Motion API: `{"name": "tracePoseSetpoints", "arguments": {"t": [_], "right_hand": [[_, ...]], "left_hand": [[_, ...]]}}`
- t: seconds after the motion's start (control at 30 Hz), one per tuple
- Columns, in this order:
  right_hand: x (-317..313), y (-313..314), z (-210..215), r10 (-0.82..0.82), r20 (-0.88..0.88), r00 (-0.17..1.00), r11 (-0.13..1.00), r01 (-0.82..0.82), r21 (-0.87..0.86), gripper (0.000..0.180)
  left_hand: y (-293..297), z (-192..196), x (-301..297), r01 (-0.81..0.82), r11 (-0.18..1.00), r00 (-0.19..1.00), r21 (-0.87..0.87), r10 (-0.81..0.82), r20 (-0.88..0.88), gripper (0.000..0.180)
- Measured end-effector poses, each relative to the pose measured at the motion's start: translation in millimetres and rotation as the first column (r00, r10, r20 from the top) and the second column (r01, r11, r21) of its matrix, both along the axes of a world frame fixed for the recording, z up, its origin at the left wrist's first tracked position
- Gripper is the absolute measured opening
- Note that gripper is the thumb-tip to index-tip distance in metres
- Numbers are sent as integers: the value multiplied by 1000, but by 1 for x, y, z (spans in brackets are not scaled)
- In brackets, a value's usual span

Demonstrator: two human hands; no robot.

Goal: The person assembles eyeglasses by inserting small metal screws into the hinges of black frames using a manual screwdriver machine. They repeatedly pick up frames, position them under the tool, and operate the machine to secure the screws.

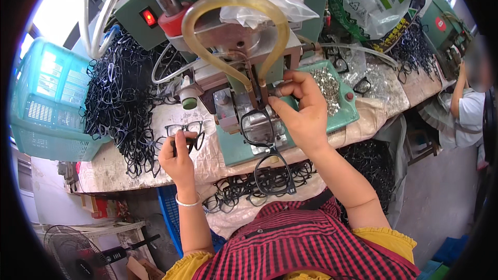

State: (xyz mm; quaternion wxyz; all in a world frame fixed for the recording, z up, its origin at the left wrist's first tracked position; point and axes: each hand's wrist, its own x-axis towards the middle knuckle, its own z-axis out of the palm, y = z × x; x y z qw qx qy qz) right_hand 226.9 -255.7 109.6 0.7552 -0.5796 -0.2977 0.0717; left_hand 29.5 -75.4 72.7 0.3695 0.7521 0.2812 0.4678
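Observation:
A dark eyeglass frame (274,174) hangs at the green bench press (228,148), one rim at the press jig and the other rim dangling towards my lap. My right hand (309,116) is at the jig beside the upper rim, with thumb and fingers bent together in a pinch. Whatever lies between those fingertips is too small to make out. To the left, my left hand (177,162) is closed on another dark eyeglass frame (199,140), held just above the bench covering. A thick yellowish hose (282,26) loops over the press head.
Small metal parts lie in a green tray (350,114) right of the jig. A heap of dark frames (122,93) and a turquoise basket (46,140) stand left. More frames (236,189) lie at my lap. A fan (78,254) stands lower left; a co-worker (461,111) sits far right.

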Motion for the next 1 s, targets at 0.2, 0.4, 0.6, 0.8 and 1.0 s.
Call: {"name": "tracePoseSetpoints", "arguments": {"t": [0.2,0.4,0.6,0.8,1.0], "right_hand": [[-6,-4,7,46,-6,999,997,-47,-57,45],[-19,-1,29,80,-23,997,997,-80,-1,50],[5,-34,18,75,250,965,967,-9,-254,30],[78,-74,-68,-163,781,603,568,705,-426,16],[89,-36,-62,-136,761,634,714,596,-369,15]], "left_hand": [[-31,83,19,156,917,903,367,-283,323,50],[-38,140,52,175,917,945,359,-259,200,31],[-77,124,42,535,414,799,737,-530,-283,31],[-92,102,59,616,264,731,742,-543,-413,39],[-96,103,57,635,284,727,718,-533,-433,39]]}}
